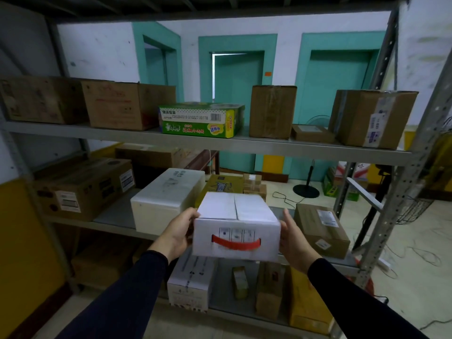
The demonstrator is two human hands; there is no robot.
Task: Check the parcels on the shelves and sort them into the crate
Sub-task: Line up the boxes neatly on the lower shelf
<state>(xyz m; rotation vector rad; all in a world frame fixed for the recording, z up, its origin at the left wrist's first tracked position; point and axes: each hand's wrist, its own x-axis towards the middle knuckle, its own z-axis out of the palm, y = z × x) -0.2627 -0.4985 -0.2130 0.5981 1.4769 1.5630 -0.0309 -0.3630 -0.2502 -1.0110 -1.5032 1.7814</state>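
1. A white box with a red handle [236,227] is held in front of the middle shelf [115,217], clear of it.
2. The left hand [179,232] and right hand [292,237] clasp opposite sides, fingers wrapped round its edges, likely keeping it level for checking.
3. No crate is visible.

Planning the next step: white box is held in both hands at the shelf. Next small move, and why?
Probably draw the white box back clear of the shelf. Left hand and right hand clasp its sides, and no crate is in view yet.
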